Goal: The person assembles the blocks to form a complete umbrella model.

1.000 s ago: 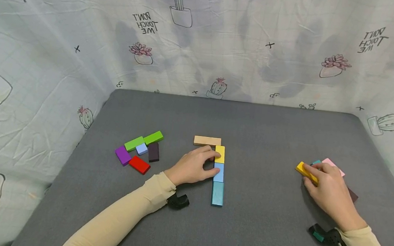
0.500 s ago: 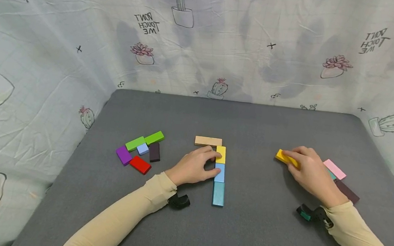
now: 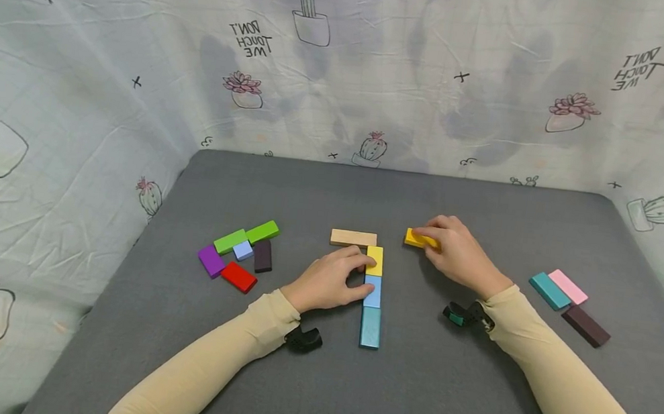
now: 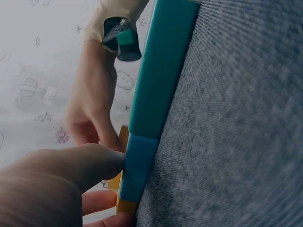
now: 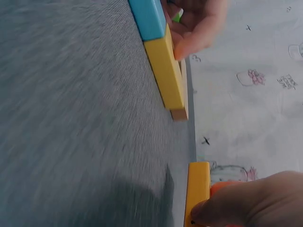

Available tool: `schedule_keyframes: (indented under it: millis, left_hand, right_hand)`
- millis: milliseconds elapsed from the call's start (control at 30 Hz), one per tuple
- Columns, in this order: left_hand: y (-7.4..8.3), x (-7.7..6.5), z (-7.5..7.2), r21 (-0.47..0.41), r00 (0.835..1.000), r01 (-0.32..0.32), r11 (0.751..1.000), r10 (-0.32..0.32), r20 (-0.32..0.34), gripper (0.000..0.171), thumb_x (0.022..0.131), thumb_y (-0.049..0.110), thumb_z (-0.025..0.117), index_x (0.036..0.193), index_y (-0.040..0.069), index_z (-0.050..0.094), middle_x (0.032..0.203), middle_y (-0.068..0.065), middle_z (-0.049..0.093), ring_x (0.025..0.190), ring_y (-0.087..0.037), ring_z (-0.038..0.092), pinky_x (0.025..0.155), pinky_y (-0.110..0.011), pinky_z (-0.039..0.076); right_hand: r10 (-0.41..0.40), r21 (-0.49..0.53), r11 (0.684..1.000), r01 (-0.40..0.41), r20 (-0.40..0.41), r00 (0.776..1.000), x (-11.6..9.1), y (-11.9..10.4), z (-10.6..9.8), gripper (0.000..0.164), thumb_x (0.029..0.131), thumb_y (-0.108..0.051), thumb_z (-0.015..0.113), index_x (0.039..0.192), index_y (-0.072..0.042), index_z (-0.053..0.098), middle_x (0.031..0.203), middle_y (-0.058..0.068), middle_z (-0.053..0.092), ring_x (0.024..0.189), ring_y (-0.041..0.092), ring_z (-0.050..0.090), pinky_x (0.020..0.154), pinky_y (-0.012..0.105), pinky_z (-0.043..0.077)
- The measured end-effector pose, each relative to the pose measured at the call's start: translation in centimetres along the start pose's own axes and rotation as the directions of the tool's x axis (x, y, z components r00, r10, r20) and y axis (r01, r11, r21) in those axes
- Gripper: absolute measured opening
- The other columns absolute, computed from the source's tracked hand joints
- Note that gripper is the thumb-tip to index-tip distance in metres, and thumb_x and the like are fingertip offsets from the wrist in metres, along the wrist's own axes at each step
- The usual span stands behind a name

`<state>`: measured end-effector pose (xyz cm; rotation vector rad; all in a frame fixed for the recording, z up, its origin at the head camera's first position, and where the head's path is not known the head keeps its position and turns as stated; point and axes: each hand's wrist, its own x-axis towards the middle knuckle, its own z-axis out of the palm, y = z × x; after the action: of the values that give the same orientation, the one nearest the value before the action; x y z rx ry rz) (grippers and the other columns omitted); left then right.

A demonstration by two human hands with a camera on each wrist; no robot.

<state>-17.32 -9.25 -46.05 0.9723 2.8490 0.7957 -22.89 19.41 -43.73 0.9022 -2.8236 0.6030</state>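
My right hand (image 3: 459, 255) pinches a yellow wooden block (image 3: 415, 237) between thumb and fingers, a little right of a row of blocks at mid-table. In the right wrist view the thumb (image 5: 236, 201) lies against this block. The row runs toward me: a yellow block (image 3: 374, 265), a blue block (image 3: 372, 299) and a teal block (image 3: 370, 329), end to end. A natural wood block (image 3: 353, 238) lies crosswise at the far end. My left hand (image 3: 324, 279) rests on the row, a fingertip on the yellow block and the thumb (image 4: 106, 161) at the blue one.
At left lie two green blocks (image 3: 230, 241), a purple block (image 3: 211, 261), a red block (image 3: 238, 277), a small light-blue block (image 3: 243, 250) and a dark block (image 3: 263, 256). At right are teal (image 3: 550, 290), pink (image 3: 568, 287) and dark brown (image 3: 586, 326) blocks. A printed curtain (image 3: 414, 121) surrounds the table.
My right hand has carried the yellow block left from the right-hand group to near the row, uncovering the teal, pink and dark brown blocks. My left hand has stayed on the row.
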Motion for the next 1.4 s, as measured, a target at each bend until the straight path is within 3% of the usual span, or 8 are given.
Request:
schedule_keyframes:
  millis: [400,1400]
  left_hand:
    - [-0.2,0.1,0.2,0.0,1.0,-0.007,1.0,0.007,-0.004,0.039,0.098,0.038,0.072,0.13,0.016,0.068,0.108,0.003,0.058,0.088,-0.01,0.053,0.074,-0.027,0.047]
    - [-0.3,0.1,0.2,-0.009,1.0,-0.012,1.0,0.012,-0.01,0.041,0.097,0.038,0.072,0.132,0.016,0.068,0.107,0.004,0.058,0.086,-0.009,0.053,0.072,-0.025,0.046]
  right_hand:
    - [-0.031,0.036,0.999,0.03,0.034,0.999,2.7,-1.7,2.1,0.034,0.094,0.0,0.071,0.127,-0.007,0.075,0.12,0.016,0.068,0.111,0.036,0.059,0.093,0.051,0.052]
    - [-0.078,0.052,0.996,0.077,0.013,0.997,2.7,-2.8,3.1,0.032,0.093,0.001,0.071,0.124,-0.006,0.076,0.117,0.016,0.069,0.108,0.034,0.06,0.089,0.049,0.055]
